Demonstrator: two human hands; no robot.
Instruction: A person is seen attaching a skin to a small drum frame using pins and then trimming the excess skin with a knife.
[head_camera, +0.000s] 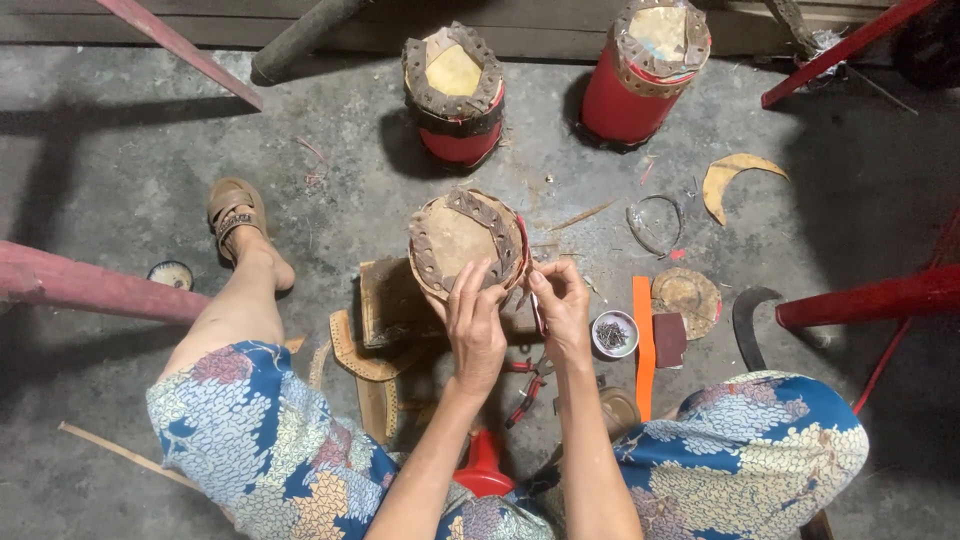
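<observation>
A small red drum (462, 240) with a tan hide top and a brown punched leather strip around its rim sits in front of me on a wooden block. My left hand (476, 320) presses its fingers on the near edge of the hide. My right hand (560, 305) pinches the rim at the drum's right side and holds a thin red-handled tool (538, 315) against it.
Two more red drums (455, 95) (642, 70) stand further back. A small bowl of nails (614, 333), an orange strip (643, 345), red pliers (528, 385), a round hide disc (686, 300), a crescent offcut (735, 180) and a curved blade (748, 320) lie on the concrete floor. Red wooden frame legs (870, 300) flank both sides.
</observation>
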